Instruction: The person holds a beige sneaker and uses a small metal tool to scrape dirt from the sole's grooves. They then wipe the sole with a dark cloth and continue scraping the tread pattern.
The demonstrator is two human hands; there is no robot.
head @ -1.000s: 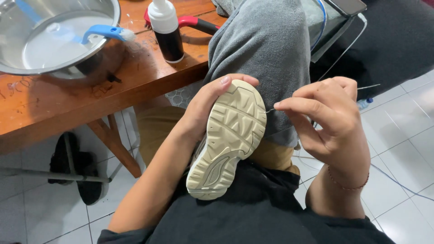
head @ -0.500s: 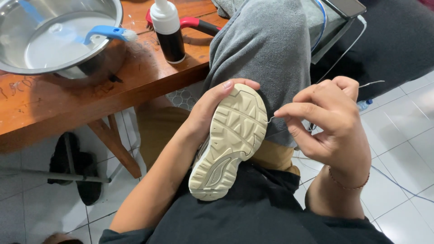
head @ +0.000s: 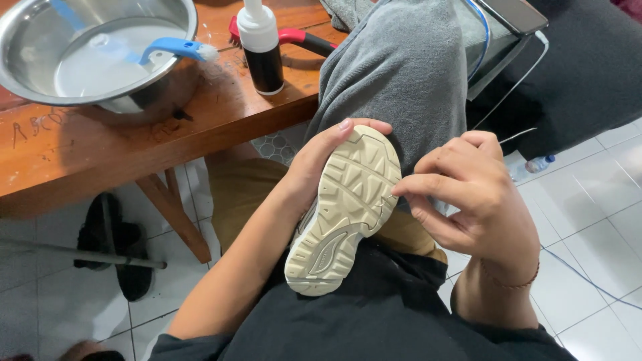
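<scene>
Tabletop [head: 221,120] of worn reddish wood carries our wide steel basin [head: 40,40], so the blue-handled brush [head: 170,47] resting on its rim keeps within reach. On our lap, over the grey towel [head: 401,73], our left hand [head: 314,164] closes its grip round the small cream rubber-soled shoe [head: 344,210], sole turned up for working. Our right hand [head: 478,194] pinches a thin metal pick [head: 518,136] against the tread, fingers shut tight for control.
</scene>
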